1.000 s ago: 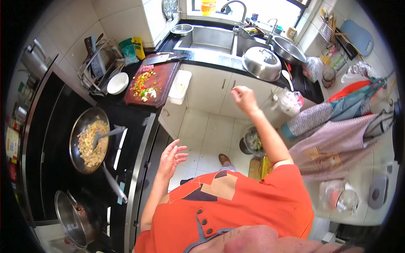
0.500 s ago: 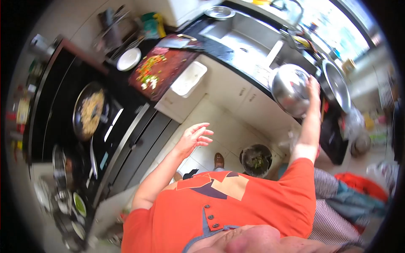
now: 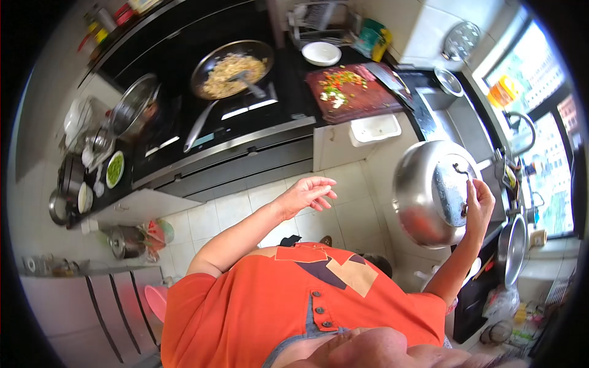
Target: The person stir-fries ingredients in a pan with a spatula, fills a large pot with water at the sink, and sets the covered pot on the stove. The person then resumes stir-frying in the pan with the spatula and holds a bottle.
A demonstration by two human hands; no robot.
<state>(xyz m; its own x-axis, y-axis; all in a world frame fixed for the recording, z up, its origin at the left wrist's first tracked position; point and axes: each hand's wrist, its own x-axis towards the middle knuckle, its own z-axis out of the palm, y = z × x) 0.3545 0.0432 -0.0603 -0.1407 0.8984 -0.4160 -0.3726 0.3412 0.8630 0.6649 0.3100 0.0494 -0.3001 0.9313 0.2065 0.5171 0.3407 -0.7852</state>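
Observation:
My right hand (image 3: pixel 480 201) grips the handle of a large domed steel lid (image 3: pixel 423 190), which is tilted and held over the floor beside the sink counter. My left hand (image 3: pixel 308 195) hangs in the air over the floor, fingers spread and holding nothing. A frying pan (image 3: pixel 215 52) with a grey handle sits on the stove, with fried rice (image 3: pixel 232 70) and a grey spatula (image 3: pixel 248 84) in it. Right of the stove, a red cutting board (image 3: pixel 362 101) bears chopped vegetables (image 3: pixel 340 81) and a cleaver (image 3: pixel 386 78).
A white bowl (image 3: pixel 321 54) stands behind the board, and a white container (image 3: pixel 375 129) at its front edge. The sink (image 3: pixel 457 119) is at the right. A steel pot (image 3: pixel 135 107) and a plate of chopped greens (image 3: pixel 115 169) stand at the left.
My right hand has taken hold of the steel lid and lifted it off the counter towards the stove side. The view has turned left towards the stove. My left hand stays raised and empty.

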